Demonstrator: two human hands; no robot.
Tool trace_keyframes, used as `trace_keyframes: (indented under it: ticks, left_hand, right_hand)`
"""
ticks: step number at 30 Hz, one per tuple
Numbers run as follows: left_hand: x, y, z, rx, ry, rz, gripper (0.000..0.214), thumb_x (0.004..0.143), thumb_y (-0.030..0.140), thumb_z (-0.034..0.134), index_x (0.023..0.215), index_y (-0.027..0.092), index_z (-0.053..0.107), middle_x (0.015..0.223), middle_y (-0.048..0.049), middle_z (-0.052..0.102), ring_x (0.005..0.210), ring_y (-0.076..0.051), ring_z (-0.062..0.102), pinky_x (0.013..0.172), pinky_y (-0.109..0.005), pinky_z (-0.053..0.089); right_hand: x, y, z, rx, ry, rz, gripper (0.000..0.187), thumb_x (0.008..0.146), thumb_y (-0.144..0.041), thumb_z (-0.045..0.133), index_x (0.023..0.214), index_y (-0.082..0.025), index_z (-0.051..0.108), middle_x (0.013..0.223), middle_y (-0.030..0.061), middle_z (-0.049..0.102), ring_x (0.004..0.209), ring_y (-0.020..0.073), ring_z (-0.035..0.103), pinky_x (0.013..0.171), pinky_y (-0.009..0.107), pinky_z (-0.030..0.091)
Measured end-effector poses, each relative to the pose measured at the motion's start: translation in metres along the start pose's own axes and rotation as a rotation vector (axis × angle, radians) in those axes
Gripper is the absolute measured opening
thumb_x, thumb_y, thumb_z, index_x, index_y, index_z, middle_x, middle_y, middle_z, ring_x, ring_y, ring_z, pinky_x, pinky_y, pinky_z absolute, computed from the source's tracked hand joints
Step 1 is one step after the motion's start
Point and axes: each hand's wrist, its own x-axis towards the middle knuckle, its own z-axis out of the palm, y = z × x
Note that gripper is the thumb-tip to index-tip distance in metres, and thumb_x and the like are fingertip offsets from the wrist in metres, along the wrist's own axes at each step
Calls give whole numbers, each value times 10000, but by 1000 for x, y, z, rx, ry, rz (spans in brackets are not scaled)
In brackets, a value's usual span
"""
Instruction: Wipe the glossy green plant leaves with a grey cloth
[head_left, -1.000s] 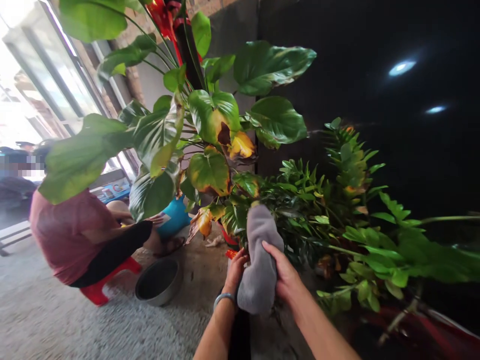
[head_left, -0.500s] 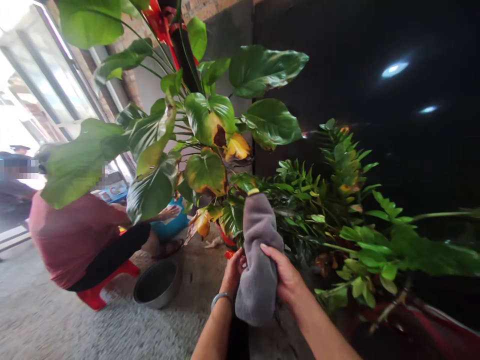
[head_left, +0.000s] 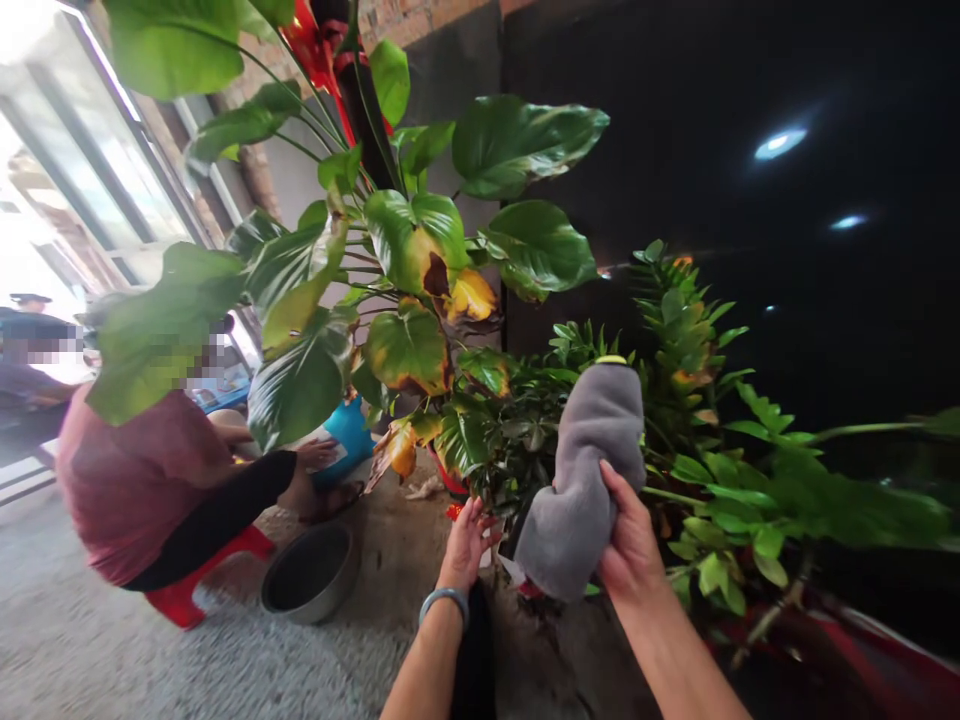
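Note:
A grey, plush, tube-shaped piece (head_left: 589,450) with a yellow-green tip at its upper end slants across the middle, bent near its lower part. My right hand (head_left: 630,540) grips its right side, thumb lying on the front. My left hand (head_left: 466,540), with a bangle on the wrist, is apart from it, fingers curved upward and spaced, nothing visible in them. Just beyond both hands grows dark green foliage (head_left: 525,440). What is inside the plush piece, if anything, is hidden.
A tall broad-leaved plant (head_left: 409,345) with yellowed leaves rises ahead. Another leafy plant (head_left: 787,500) spreads at right before a dark glossy wall (head_left: 712,120). At left, a person in a pink shirt (head_left: 142,480) sits on a red stool (head_left: 180,600) near a grey basin (head_left: 311,575).
My right hand has carried the grey plush piece right and slightly up, tilting it. My left hand has come away from it, and its fingers have opened.

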Motion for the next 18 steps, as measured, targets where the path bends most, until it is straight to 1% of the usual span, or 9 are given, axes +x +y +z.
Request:
trace_keyframes:
  ticks: [2,4,7,9,13,14,15,16,18]
  left_hand:
    - [-3,2,3,-13,26,13,219,853,388,563,893,184,629,929,-37,671,716,-161,611,691,-292,466]
    - [-5,4,5,-15,41,23,211,831,389,589,875,187,631,933,-37,670,710,-164,607,670,-289,453]
    - [-7,6,6,-25,55,19,199,808,375,609,859,184,628,909,-39,668,704,-169,609,649,-291,449]
    - [-7,7,6,-24,51,0,205,806,371,610,876,179,629,907,-48,667,707,-178,615,652,-302,455]
    - [-10,8,11,-20,86,20,177,842,333,563,902,179,624,927,-42,660,682,-163,612,631,-291,451]
    - [-11,9,14,-26,103,22,164,855,313,543,901,177,621,919,-37,657,671,-155,609,620,-284,447]
    - [-13,10,16,-31,114,14,156,861,298,531,900,176,620,908,-34,655,661,-151,607,612,-280,443]
    - [-14,11,17,-35,118,9,149,858,290,533,901,177,620,898,-31,656,655,-150,608,608,-278,440]
    - [-17,12,19,-39,111,10,135,832,291,572,895,184,624,858,-20,660,650,-153,612,611,-279,438]
  right_hand:
    - [5,17,-17,-27,25,165,211,539,-274,808,675,-197,666,549,2,701,698,256,722,724,389,585]
    - [-3,40,-44,-144,34,355,240,534,-333,822,655,-187,674,524,30,692,728,289,730,708,400,589]
    - [-27,54,-69,-231,26,465,279,492,-303,864,628,-144,679,564,95,713,733,322,731,679,406,595]
    - [-37,42,-64,-239,35,413,301,486,-304,874,650,-128,693,605,109,729,751,326,731,684,401,596]
    - [-20,4,-26,-92,112,-113,313,478,-244,836,763,-198,714,686,11,762,785,268,731,736,361,594]
    - [-12,1,-19,-62,121,-181,297,475,-229,822,747,-217,703,666,-10,757,785,259,731,742,358,594]
    - [-4,1,-16,-45,129,-178,268,476,-230,814,711,-227,685,628,-20,745,782,261,733,740,364,595]
    - [1,6,-18,-42,134,-109,244,480,-247,813,673,-229,666,588,-15,731,781,271,734,732,378,597]
    - [4,23,-38,-73,146,110,247,485,-302,825,635,-216,649,550,18,717,782,306,736,701,407,598]
